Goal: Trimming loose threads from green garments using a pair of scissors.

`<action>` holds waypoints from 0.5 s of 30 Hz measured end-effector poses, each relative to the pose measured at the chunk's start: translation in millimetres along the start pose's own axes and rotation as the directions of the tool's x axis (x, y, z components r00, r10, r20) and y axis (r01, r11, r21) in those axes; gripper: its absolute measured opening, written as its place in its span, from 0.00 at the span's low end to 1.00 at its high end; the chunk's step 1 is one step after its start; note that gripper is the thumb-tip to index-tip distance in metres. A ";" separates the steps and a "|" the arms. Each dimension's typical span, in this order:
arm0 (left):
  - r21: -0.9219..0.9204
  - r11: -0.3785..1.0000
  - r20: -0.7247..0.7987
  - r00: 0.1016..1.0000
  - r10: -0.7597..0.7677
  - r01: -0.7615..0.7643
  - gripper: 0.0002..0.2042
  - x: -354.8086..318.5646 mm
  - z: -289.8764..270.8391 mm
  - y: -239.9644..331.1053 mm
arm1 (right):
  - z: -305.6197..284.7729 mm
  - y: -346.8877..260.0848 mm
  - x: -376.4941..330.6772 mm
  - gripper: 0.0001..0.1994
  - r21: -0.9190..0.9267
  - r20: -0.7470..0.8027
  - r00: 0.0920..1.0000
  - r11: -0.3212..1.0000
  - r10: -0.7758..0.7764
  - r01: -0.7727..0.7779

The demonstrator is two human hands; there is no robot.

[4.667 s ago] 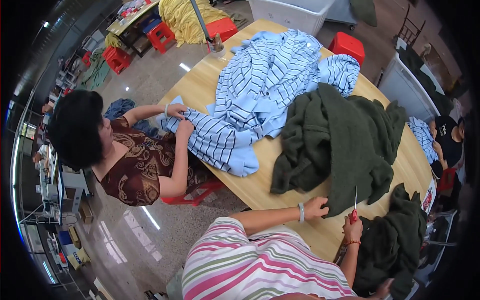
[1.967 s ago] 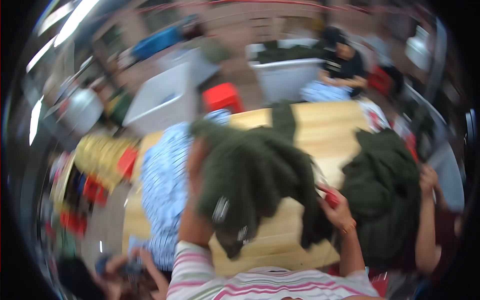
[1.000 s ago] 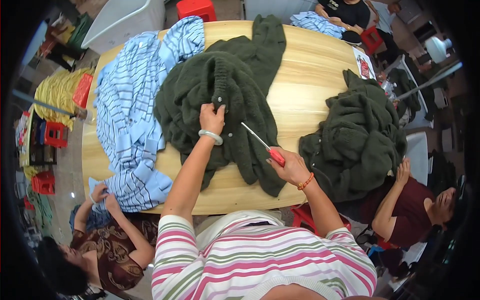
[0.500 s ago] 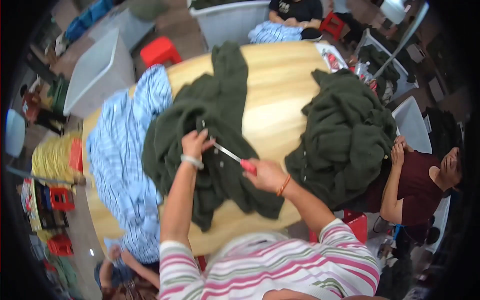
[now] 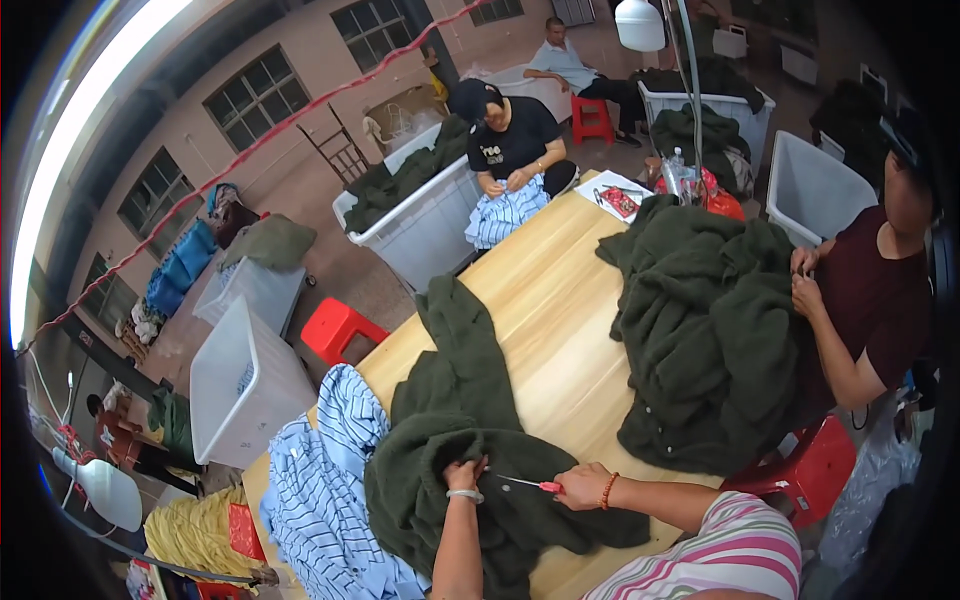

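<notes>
A dark green knit garment (image 5: pixel 530 455) with small pale buttons is spread on the wooden table (image 5: pixel 560 300) before me. The fingers of my left hand (image 5: pixel 463 477) are closed on its fabric, beside a raised fold. My right hand (image 5: pixel 583 487) grips a slim metal tool with a red handle (image 5: pixel 550 487). Its thin shaft points left across the garment toward my left fingertips; the tip is too small to make out. To the left, a blue-and-white striped garment (image 5: pixel 315 500) lies bunched against the green one.
A heap of dark green garments (image 5: pixel 700 340) covers the table's right side, by a co-worker's hands (image 5: pixel 805 285). Across the table, another person handles striped cloth (image 5: pixel 508 215). Red stools (image 5: pixel 340 330) and white bins (image 5: pixel 235 380) stand around. Bottles (image 5: pixel 675 170) are at the far corner.
The view has tilted up, showing more of the room, and my hands appear lower in it. Both hands stay at the green garment, the tool still in my right hand.
</notes>
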State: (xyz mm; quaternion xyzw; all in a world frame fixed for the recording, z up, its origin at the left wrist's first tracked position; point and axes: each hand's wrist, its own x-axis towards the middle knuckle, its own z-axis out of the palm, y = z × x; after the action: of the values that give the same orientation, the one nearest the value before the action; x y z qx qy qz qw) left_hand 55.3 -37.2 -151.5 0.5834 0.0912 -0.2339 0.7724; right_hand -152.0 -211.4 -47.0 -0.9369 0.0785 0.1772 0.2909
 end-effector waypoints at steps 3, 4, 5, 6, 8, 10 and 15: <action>0.035 0.999 -0.076 0.997 0.007 -0.004 0.14 -9.5 0.8 -3.6 | -5.6 -4.2 -14.4 0.14 0.029 0.048 0.999 1.000 0.006 -0.008; 0.066 0.998 -0.097 0.995 0.019 -0.013 0.13 -9.2 2.0 -5.1 | -6.0 -3.5 -15.9 0.14 0.046 0.017 1.000 0.999 0.002 -0.002; 0.099 0.995 -0.119 0.993 0.027 -0.016 0.12 -10.0 1.2 -7.6 | -5.1 -1.5 -16.0 0.14 0.050 0.040 0.999 0.999 0.012 -0.014; 0.150 0.985 -0.060 0.994 0.089 -0.080 0.14 -12.3 -1.0 -11.7 | -2.5 2.6 -13.3 0.13 0.094 -0.027 1.000 0.996 0.001 0.002; 0.327 0.882 0.011 0.935 0.355 -0.339 0.18 -26.6 -7.2 -21.0 | 3.0 9.0 -11.8 0.13 0.158 -0.117 0.992 0.986 -0.037 0.056; 0.408 0.727 0.071 0.813 0.578 -0.552 0.25 -47.7 2.2 -24.8 | -3.9 11.0 -11.6 0.13 0.142 -0.109 0.994 0.989 -0.022 0.038; 0.172 0.980 -0.087 0.989 0.118 -0.102 0.22 -99.7 2.5 -6.8 | -4.5 23.2 -28.1 0.11 0.163 -0.224 0.973 0.982 -0.055 0.093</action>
State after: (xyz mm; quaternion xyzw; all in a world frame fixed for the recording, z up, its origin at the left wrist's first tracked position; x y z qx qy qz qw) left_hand -35.4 -15.6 -115.4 0.6609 0.0762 -0.1693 0.7271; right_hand -182.5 -231.8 -45.0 -0.9244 0.0899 0.0548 0.3667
